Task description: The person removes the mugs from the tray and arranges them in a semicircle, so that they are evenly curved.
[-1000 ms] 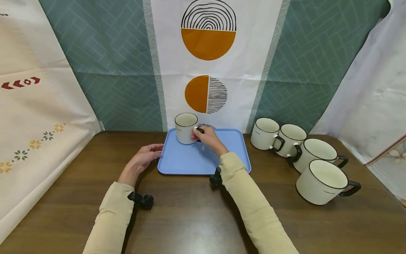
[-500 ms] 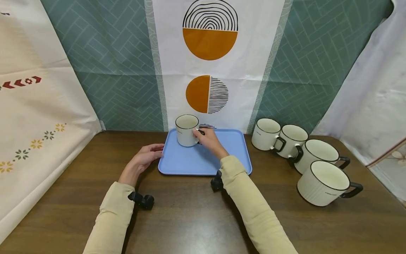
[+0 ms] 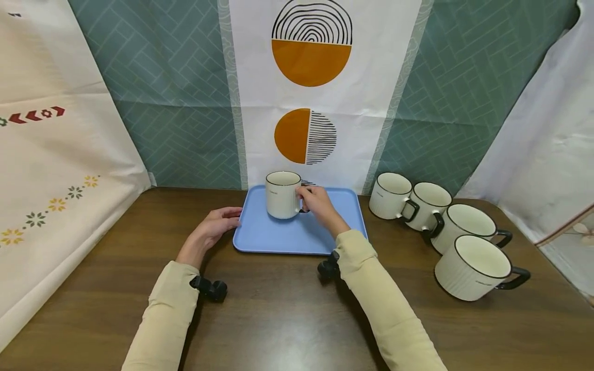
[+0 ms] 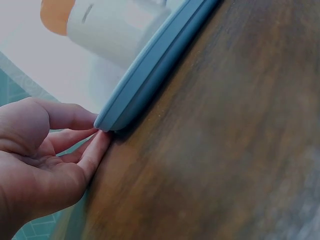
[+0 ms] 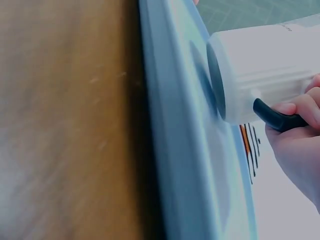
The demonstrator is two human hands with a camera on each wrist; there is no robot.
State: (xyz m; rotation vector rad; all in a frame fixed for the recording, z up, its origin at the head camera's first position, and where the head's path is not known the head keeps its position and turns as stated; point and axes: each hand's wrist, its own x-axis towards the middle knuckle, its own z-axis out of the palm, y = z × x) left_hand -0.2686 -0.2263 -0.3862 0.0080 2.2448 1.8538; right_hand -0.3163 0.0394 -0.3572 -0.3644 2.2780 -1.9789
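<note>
A white mug (image 3: 281, 198) with a dark rim and black handle is held upright over the blue tray (image 3: 264, 239). My right hand (image 3: 320, 206) grips its handle (image 5: 280, 120), thumb and fingers closed around it. The right wrist view shows the mug's base (image 5: 216, 82) just above the tray surface, its shadow beneath. At the tray's left edge, my left hand (image 3: 215, 226) touches the rim with extended fingertips. In the left wrist view, the thumb and fingers (image 4: 90, 155) meet the tray's corner.
Several similar white mugs with black handles stand in a row on the right, including a rear mug (image 3: 390, 196) and a larger front mug (image 3: 473, 268). Patterned cloth (image 3: 181, 129) hangs behind the brown table (image 3: 269, 304).
My right hand has carried the mug rightward and slightly toward me over the tray. The left hand stays at the tray's left edge, and the other mugs stay in place.
</note>
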